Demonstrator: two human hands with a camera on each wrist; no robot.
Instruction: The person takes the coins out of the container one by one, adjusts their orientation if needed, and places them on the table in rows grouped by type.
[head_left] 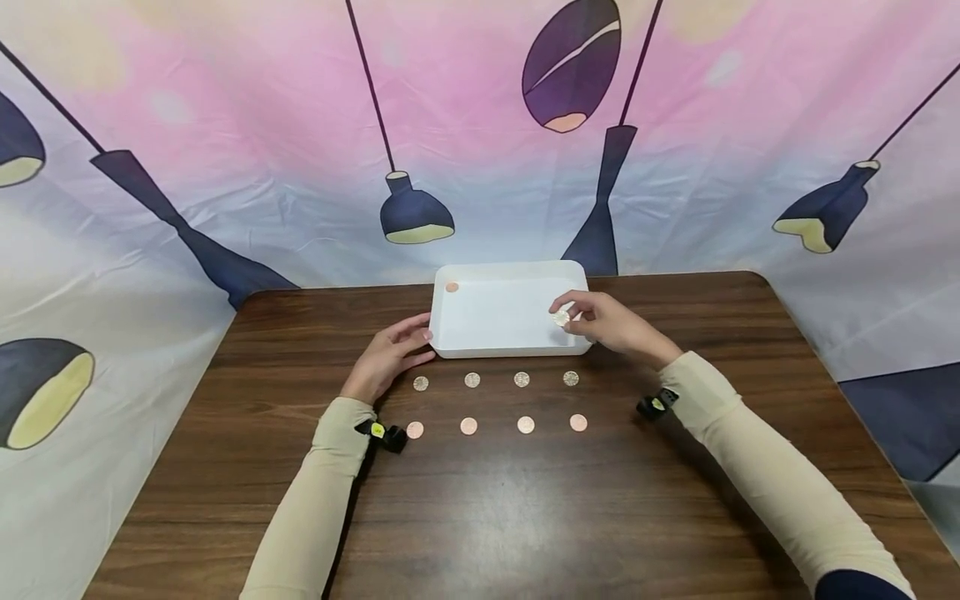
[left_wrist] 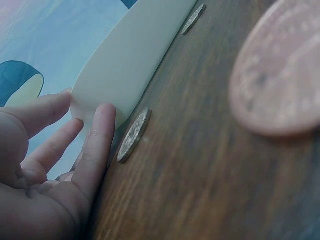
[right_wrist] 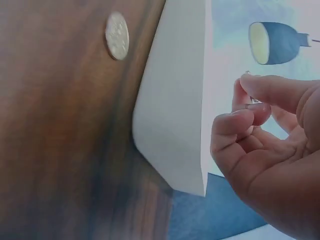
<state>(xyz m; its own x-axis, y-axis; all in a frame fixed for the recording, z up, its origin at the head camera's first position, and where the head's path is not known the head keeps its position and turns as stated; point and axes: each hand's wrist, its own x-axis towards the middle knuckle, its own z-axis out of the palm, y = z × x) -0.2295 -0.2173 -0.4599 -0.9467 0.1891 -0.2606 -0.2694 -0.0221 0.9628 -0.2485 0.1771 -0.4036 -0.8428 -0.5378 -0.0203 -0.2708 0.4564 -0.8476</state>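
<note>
The white tray [head_left: 495, 321] is set on the brown table [head_left: 525, 517], between the two hands. Its near left corner is touched by the straight fingers [left_wrist: 97, 145] of the left hand [head_left: 386, 358], which are laid flat against the tray's wall and are not closed round anything. Its near right corner lies just under the right hand [head_left: 607, 323], which is held over that edge.

A silver coin [head_left: 561, 317] is pinched between the thumb and fingertips [right_wrist: 255, 112] of the right hand, above the inside of the tray. In the right wrist view only a thin edge of this coin can be seen between the fingertips.

One copper coin [head_left: 452, 287] is seen inside the tray, at the far left corner, well apart from both hands.

Two rows of coins are laid on the table below the fingers. A row of four silver coins [head_left: 495, 380] is just beside the tray's front wall; the left one is just beside the left fingers. A row of four copper coins [head_left: 497, 426] is nearer the wrists.
</note>
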